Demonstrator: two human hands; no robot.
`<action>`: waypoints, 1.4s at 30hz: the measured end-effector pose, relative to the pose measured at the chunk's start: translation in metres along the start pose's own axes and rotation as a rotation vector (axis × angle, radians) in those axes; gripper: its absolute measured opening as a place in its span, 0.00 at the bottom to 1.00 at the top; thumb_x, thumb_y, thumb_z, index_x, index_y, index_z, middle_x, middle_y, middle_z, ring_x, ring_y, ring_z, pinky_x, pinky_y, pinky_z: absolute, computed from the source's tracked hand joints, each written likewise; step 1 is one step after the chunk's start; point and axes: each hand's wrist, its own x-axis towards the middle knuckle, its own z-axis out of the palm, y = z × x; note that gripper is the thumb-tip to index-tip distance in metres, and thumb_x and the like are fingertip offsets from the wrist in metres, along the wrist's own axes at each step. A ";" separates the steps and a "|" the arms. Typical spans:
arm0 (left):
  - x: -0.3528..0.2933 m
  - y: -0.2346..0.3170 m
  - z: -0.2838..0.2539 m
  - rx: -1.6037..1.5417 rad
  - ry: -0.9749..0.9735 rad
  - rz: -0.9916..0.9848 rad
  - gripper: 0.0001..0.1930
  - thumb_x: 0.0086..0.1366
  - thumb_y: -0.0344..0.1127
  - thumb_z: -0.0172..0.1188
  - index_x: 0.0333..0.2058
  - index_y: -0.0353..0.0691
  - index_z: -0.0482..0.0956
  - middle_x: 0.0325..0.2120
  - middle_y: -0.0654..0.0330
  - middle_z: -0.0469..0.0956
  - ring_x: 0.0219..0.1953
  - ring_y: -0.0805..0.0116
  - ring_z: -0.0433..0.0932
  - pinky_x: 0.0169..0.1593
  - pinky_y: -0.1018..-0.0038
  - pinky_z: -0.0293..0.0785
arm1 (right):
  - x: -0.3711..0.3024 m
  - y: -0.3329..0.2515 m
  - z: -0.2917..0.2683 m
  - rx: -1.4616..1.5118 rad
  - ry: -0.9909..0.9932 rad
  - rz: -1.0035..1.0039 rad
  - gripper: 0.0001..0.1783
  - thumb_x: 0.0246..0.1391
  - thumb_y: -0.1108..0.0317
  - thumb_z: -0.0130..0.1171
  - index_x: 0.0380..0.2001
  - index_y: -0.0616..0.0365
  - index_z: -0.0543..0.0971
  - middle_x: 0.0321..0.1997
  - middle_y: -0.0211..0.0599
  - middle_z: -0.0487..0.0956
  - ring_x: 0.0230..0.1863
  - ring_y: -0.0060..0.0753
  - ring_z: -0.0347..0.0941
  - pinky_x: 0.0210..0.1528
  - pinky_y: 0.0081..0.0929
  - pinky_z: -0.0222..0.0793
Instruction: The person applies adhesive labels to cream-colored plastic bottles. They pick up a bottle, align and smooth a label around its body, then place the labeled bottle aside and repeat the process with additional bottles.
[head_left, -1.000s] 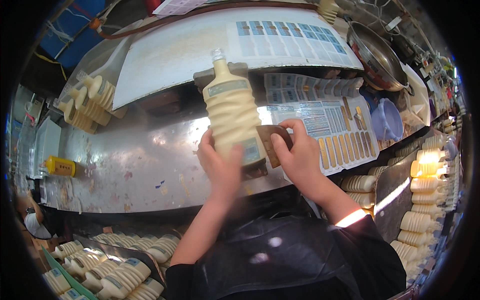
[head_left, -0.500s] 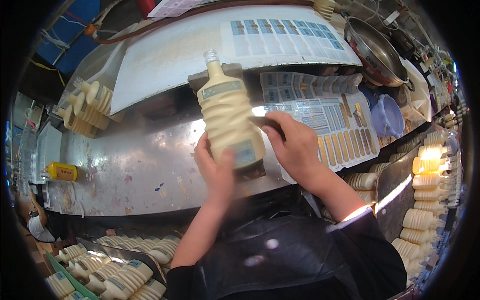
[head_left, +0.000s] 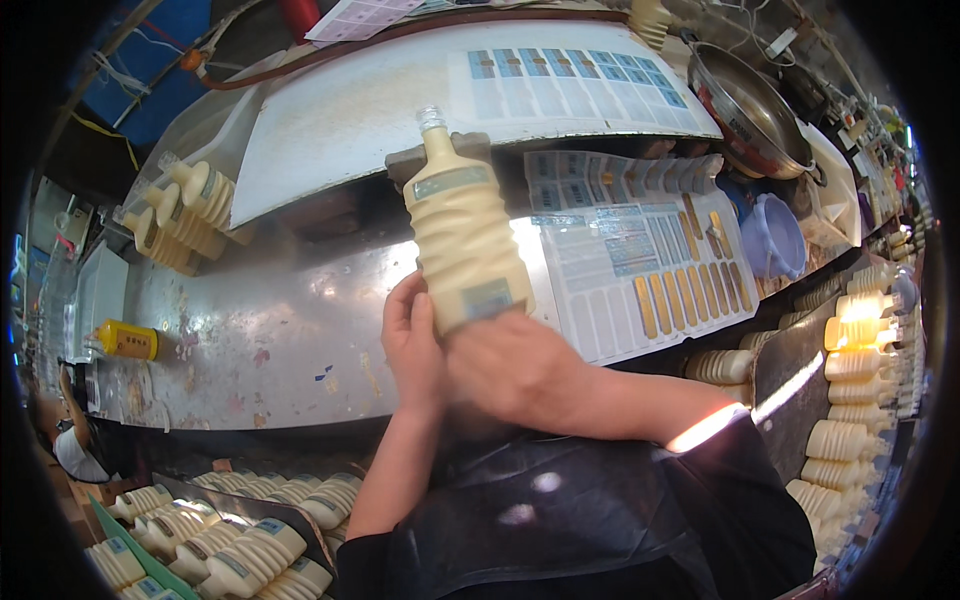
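Stained metal worktop: left hand braces ridged cream bottle, blurred right hand apparently smooths its rectangular blue label; next needs even pressure; finger grips unclear.

Bench: metal, scuffed and flecked, glare near its middle. Board: white, raised at the bench's far side. Strip: brown, along the board's far edge. Backdrop: blue, upper left. Partition: dark, right, crossed by a bright streak. Light: small, greenish-white, far right.
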 end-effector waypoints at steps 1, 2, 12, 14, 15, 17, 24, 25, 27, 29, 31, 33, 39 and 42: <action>0.000 0.001 -0.001 0.013 -0.009 -0.002 0.16 0.78 0.34 0.49 0.58 0.33 0.73 0.53 0.56 0.76 0.55 0.70 0.74 0.60 0.71 0.70 | -0.003 -0.006 -0.001 0.022 -0.063 -0.033 0.08 0.45 0.69 0.57 0.30 0.59 0.77 0.25 0.29 0.71 0.26 0.32 0.70 0.33 0.30 0.65; 0.001 0.002 -0.002 0.027 -0.019 -0.004 0.16 0.78 0.35 0.48 0.58 0.33 0.73 0.54 0.56 0.76 0.55 0.70 0.73 0.60 0.71 0.70 | -0.006 -0.007 -0.003 0.043 -0.126 -0.064 0.07 0.46 0.69 0.57 0.30 0.59 0.77 0.24 0.29 0.71 0.26 0.32 0.70 0.33 0.31 0.65; -0.004 0.007 0.008 0.066 -0.005 0.047 0.18 0.80 0.40 0.43 0.59 0.35 0.72 0.44 0.63 0.69 0.50 0.73 0.66 0.61 0.73 0.62 | -0.029 0.003 -0.011 0.190 0.029 0.214 0.10 0.51 0.72 0.65 0.39 0.57 0.83 0.36 0.35 0.84 0.35 0.34 0.82 0.36 0.31 0.75; -0.005 0.001 -0.001 0.185 -0.023 0.108 0.20 0.77 0.40 0.48 0.59 0.33 0.70 0.50 0.57 0.69 0.55 0.66 0.67 0.63 0.67 0.63 | -0.026 0.018 -0.021 0.187 -0.017 0.466 0.12 0.50 0.73 0.69 0.40 0.58 0.84 0.34 0.39 0.86 0.33 0.36 0.84 0.38 0.29 0.77; -0.004 -0.003 -0.004 0.243 -0.036 0.136 0.21 0.76 0.40 0.50 0.60 0.33 0.69 0.54 0.54 0.69 0.57 0.63 0.68 0.64 0.65 0.63 | -0.021 0.022 -0.022 0.227 0.127 0.656 0.11 0.54 0.71 0.70 0.42 0.59 0.84 0.31 0.42 0.85 0.30 0.40 0.84 0.33 0.30 0.77; -0.004 -0.009 -0.004 0.373 -0.026 0.178 0.25 0.72 0.42 0.54 0.61 0.32 0.67 0.54 0.52 0.68 0.58 0.59 0.66 0.66 0.61 0.61 | -0.023 0.022 -0.019 0.217 0.184 0.737 0.12 0.55 0.71 0.70 0.42 0.59 0.83 0.31 0.43 0.85 0.29 0.41 0.84 0.31 0.31 0.78; -0.005 0.001 0.024 0.631 0.043 0.183 0.34 0.66 0.43 0.62 0.63 0.30 0.61 0.55 0.46 0.65 0.61 0.51 0.64 0.67 0.56 0.59 | -0.027 0.030 -0.011 0.167 0.092 0.972 0.14 0.57 0.65 0.68 0.44 0.57 0.82 0.29 0.47 0.85 0.29 0.46 0.85 0.33 0.35 0.78; -0.005 -0.001 0.023 0.606 0.041 0.190 0.33 0.68 0.44 0.60 0.64 0.30 0.61 0.55 0.47 0.66 0.60 0.54 0.64 0.67 0.58 0.59 | -0.029 0.036 -0.009 0.180 0.082 0.959 0.13 0.57 0.64 0.67 0.44 0.57 0.82 0.30 0.48 0.85 0.30 0.47 0.85 0.33 0.36 0.79; -0.003 -0.009 0.019 0.556 0.042 0.207 0.31 0.73 0.46 0.57 0.64 0.31 0.59 0.55 0.49 0.67 0.59 0.60 0.65 0.67 0.62 0.58 | -0.028 0.036 -0.010 0.169 0.085 0.931 0.14 0.57 0.64 0.67 0.45 0.57 0.81 0.28 0.48 0.85 0.29 0.46 0.84 0.32 0.36 0.78; -0.002 -0.015 0.012 0.533 0.016 0.209 0.28 0.75 0.44 0.53 0.64 0.31 0.59 0.56 0.50 0.67 0.59 0.62 0.66 0.67 0.64 0.59 | -0.023 0.032 -0.013 0.208 0.091 0.940 0.15 0.57 0.64 0.68 0.45 0.57 0.80 0.27 0.47 0.84 0.27 0.46 0.84 0.30 0.36 0.77; -0.001 -0.015 0.010 0.452 -0.003 0.184 0.26 0.77 0.43 0.50 0.65 0.32 0.59 0.56 0.51 0.67 0.58 0.63 0.66 0.66 0.65 0.59 | -0.013 0.015 -0.018 0.296 0.097 0.991 0.16 0.57 0.63 0.68 0.46 0.57 0.79 0.25 0.45 0.83 0.25 0.45 0.83 0.29 0.36 0.76; 0.002 -0.013 0.010 0.310 -0.020 0.134 0.25 0.78 0.43 0.47 0.65 0.33 0.59 0.56 0.53 0.68 0.58 0.65 0.66 0.66 0.67 0.60 | -0.007 0.004 -0.011 0.264 0.067 0.814 0.14 0.57 0.65 0.66 0.45 0.56 0.78 0.22 0.43 0.81 0.23 0.46 0.81 0.27 0.38 0.75; 0.003 -0.008 0.000 0.299 -0.014 0.078 0.27 0.76 0.44 0.51 0.66 0.35 0.59 0.50 0.57 0.67 0.52 0.66 0.67 0.61 0.67 0.64 | -0.009 0.011 -0.003 0.117 -0.042 0.835 0.11 0.60 0.63 0.64 0.43 0.52 0.77 0.20 0.42 0.80 0.21 0.48 0.79 0.26 0.40 0.73; 0.003 -0.002 0.012 0.651 0.001 0.207 0.31 0.72 0.44 0.58 0.66 0.34 0.59 0.48 0.57 0.67 0.50 0.66 0.68 0.59 0.67 0.66 | -0.028 0.024 -0.003 0.114 0.049 0.897 0.10 0.60 0.63 0.64 0.43 0.52 0.78 0.19 0.42 0.79 0.20 0.47 0.78 0.25 0.38 0.72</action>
